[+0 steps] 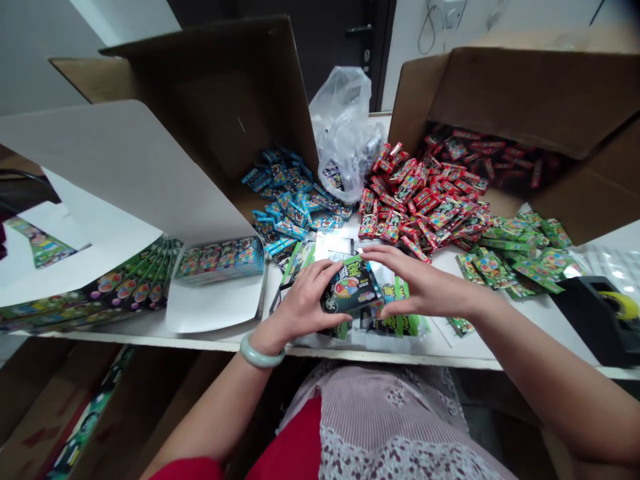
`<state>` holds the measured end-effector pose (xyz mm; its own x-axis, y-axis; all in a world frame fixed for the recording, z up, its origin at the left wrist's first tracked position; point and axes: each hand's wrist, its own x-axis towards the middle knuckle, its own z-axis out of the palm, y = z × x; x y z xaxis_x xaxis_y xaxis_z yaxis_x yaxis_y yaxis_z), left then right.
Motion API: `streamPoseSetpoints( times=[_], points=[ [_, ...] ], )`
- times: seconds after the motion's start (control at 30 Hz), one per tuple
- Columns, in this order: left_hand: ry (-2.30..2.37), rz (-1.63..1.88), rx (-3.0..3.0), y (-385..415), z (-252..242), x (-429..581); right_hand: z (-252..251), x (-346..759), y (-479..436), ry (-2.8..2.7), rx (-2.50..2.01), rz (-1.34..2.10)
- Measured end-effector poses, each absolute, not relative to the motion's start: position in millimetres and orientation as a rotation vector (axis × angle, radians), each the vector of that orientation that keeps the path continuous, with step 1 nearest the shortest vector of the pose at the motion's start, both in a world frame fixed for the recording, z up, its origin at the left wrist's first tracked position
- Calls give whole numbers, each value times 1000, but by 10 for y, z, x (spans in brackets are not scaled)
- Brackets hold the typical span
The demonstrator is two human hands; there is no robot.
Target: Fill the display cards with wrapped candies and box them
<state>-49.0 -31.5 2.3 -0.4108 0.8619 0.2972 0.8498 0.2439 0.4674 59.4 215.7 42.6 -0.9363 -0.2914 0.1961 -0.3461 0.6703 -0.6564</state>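
Observation:
A dark box with green lettering and colourful round prints point(351, 287) lies in front of me, over flat green and black printed packs in clear plastic point(404, 313). My left hand point(309, 300) grips its left side, thumb at the front edge and fingers at the back. My right hand point(417, 283) is at its right side, fingers and thumb spread apart; whether they touch the box is hard to tell. Behind the hands are piles of small blue packets point(295, 210), red packets point(430, 200) and, further right, green packets point(520, 257).
Cardboard boxes stand at the back left point(215, 87) and right point(530, 93), with a clear plastic bag point(345, 127) between them. An open white carton point(215, 307) holds a row of packets. A black tape dispenser point(595, 320) sits at the right.

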Motion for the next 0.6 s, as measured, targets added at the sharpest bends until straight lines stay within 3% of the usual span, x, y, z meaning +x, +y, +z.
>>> streamPoseSetpoints(
  times=[0.2,0.3,0.43,0.6],
  points=[
    [2650,990,1613,-214,123,-244,126,878,1863,-2498,-109,1517],
    [2480,1291,1430,-77,84,-88,37,958,1829,-2307,-281,1785],
    [2104,1682,1004,48,-174,81,-64,1028,1873,-1995,-437,1836],
    [1864,1701,915,-16,-391,171,-274,1135,1668,-1787,-622,1897]
  ],
)
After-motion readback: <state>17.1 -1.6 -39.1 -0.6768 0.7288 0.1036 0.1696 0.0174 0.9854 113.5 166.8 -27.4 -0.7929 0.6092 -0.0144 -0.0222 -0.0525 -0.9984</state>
